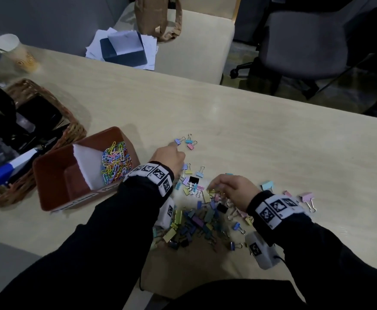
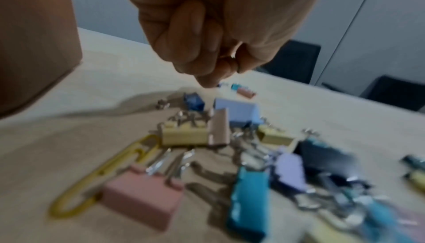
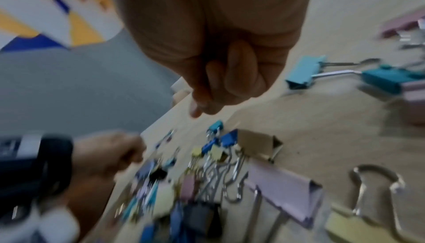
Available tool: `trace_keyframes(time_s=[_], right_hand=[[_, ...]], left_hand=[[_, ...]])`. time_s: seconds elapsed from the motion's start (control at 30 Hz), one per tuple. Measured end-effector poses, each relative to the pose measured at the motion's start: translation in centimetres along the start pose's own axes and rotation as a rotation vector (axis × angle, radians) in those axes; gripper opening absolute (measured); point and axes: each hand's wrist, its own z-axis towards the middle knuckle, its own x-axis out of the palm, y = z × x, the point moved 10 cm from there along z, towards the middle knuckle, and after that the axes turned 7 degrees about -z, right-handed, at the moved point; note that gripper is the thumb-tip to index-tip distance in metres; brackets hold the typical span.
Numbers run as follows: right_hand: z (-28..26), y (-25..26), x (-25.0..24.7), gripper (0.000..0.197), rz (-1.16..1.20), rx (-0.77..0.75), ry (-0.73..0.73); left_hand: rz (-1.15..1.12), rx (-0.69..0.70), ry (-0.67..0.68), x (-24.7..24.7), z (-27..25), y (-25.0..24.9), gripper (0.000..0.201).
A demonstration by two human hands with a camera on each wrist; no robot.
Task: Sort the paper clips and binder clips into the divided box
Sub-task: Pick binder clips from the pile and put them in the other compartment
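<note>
On a pale wooden table, a scatter of pastel binder clips is spread between 2 black-sleeved arms fitted with patterned wrist bands. The left hand is reached toward 3 small clips lying apart from the main pile, its fingers curled and its fingertip touching or just above the nearest one; whether anything is gripped cannot be told from the blurred wrist view. The right hand is held over the pile with fingers curled inward, and whether a clip is pinched there cannot be told either. Just left of the pile, a brown divided box is seen, with coloured paper clips heaped in its far compartment beyond a white divider. One yellow paper clip is seen among the binder clips. A wicker basket is placed beside the box, and a paper cup at the table's far corner.
</note>
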Motion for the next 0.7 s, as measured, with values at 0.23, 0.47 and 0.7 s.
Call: trace_keyframes(time_s=[0.23, 0.47, 0.7], right_hand=[[2.1, 2.9, 2.8, 0.035, -0.41, -0.019, 0.088], [1.7, 2.5, 1.7, 0.046, -0.496, 0.048, 0.033], [1.5, 6.9, 2.9, 0.017, -0.363, 0.041, -0.105]], left_hand=[[-0.064, 0.045, -0.075, -1.2, -4.7, 4.3, 0.038], [-0.298, -0.214, -0.097, 0.2, -7.0, 10.9, 0.029], [-0.57, -0.184, -0.116, -2.5, -10.0, 10.8, 0.03]])
